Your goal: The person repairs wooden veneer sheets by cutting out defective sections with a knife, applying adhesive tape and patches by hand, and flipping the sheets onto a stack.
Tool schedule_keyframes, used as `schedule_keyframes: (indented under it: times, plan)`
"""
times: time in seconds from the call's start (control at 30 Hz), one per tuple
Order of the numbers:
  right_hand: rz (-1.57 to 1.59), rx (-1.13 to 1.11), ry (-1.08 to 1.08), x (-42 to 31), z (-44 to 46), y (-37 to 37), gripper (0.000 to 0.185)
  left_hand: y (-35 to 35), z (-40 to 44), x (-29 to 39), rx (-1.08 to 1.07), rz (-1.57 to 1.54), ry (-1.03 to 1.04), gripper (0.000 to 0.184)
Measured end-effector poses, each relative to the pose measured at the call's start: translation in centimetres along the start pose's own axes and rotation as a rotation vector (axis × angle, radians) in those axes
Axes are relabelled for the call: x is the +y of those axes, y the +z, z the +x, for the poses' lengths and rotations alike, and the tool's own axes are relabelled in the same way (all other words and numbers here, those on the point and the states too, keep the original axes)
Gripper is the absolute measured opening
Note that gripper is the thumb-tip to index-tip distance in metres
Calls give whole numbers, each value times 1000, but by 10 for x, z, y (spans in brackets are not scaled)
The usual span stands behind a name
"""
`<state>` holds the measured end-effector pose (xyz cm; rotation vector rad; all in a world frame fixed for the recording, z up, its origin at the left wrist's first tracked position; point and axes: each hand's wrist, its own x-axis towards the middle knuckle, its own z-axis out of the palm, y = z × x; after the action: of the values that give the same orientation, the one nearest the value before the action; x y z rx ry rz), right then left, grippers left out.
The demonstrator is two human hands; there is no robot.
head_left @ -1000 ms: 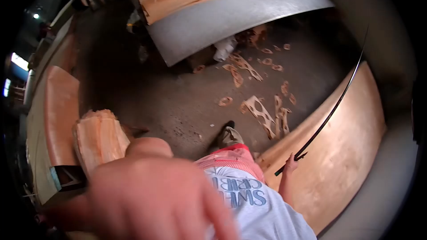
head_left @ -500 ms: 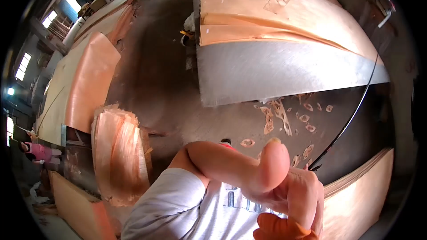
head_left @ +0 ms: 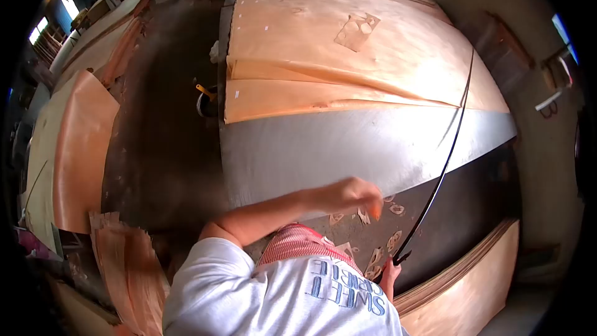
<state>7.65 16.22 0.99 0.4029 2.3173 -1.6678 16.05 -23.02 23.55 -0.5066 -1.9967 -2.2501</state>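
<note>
My left hand [head_left: 356,195] is raised above the front edge of the grey metal-topped table [head_left: 298,149], its fingers curled, with something small and orange [head_left: 375,210] at the fingertips. What that orange thing is, I cannot make out. Lower right, my right hand [head_left: 390,270] grips the lower end of a long, thin black rod [head_left: 443,171]. The rod bends upward across the table's right part, reaching over the orange-tan wood sheets [head_left: 348,43]. A scrap with holes [head_left: 358,30] lies on those sheets.
Stacked sheets [head_left: 463,283] stand at the lower right. A rough veneer bundle [head_left: 127,267] and a curved sheet [head_left: 84,149] are at left. Cut-out scraps [head_left: 396,210] lie on the floor. A dark bucket [head_left: 206,104] with a yellow handle sits beside the table.
The view has tilted up, showing more of the table. My left hand has moved away from close to the camera, out over the table's front edge. My right hand still holds the rod.
</note>
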Motion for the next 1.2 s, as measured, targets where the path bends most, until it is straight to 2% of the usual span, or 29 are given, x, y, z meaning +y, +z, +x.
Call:
schedule_keyframes:
  times: [0.03, 0.1, 0.13, 0.17, 0.2, 0.23, 0.27, 0.3, 0.37, 0.43, 0.53, 0.57, 0.63, 0.67, 0.7, 0.77, 0.8, 0.9, 0.97, 1.0, 1.2]
  plan:
    - [0, -2, 4, -4, -3, 12, 23, -33, -8, -31, 123, 259, -135, 40]
    - [-3, -4, 9, -8, -8, 25, 22, -104, -35, -110, 455, 207, -328, 28]
    - [-56, -22, 0, -1, -3, 28, 17, -144, -53, -137, 655, 121, -139, 35]
    - [-61, -33, 10, -3, -5, 33, 17, -182, -69, -144, 888, 194, -239, 37]
    - [-66, -45, 20, -6, -8, 39, 16, -225, -90, -169, 1137, 400, -294, 39]
    - [-71, -56, 29, -8, -9, 44, 15, -256, -99, -144, 1343, 594, -557, 41]
    - [-36, -76, 57, -7, -8, 46, 15, -308, -124, -176, 1518, 632, -436, 42]
    - [-52, -63, 92, -8, -10, 48, 14, -335, -131, -161, 1628, 520, -409, 45]
    - [-81, -34, 157, -14, -11, 54, 13, -411, -160, -181, 1839, 626, -488, 47]
    - [-118, -22, 143, -16, -12, 59, 13, -446, -173, -176, 1860, 563, -563, 50]
    - [-138, -16, 138, -19, -14, 71, 15, -473, -174, -171, 1913, 567, -539, 53]
    - [-140, -4, 138, -22, -16, 75, 16, -496, -185, -181, 1826, 514, -567, 56]
    - [-139, 8, 139, -26, -17, 87, 16, -534, -191, -209, 1741, 388, -399, 56]
    - [-138, 6, 142, -28, -17, 91, 15, -547, -195, -211, 1740, 213, -497, 54]
    - [-140, 6, 147, -29, -19, 93, 15, -549, -192, -195, 1729, 36, -599, 53]
    - [-200, 0, 168, -25, -17, 94, 15, -509, -153, -140, 1599, 166, -476, 51]
    - [-200, -9, 166, -21, -15, 94, 15, -520, -161, -149, 1665, 298, -576, 48]
    - [-193, -5, 179, -36, -18, 109, 15, -540, -182, -151, 1677, 176, -597, 40]
    - [-154, 15, 207, -44, -20, 117, 15, -547, -200, -150, 1555, -50, -385, 34]
    - [-187, 27, 198, -46, -20, 120, 15, -531, -192, -126, 1464, -108, -334, 32]
    - [-234, -9, 172, -58, -13, 130, 14, -506, -207, -84, 1196, -99, -628, 27]
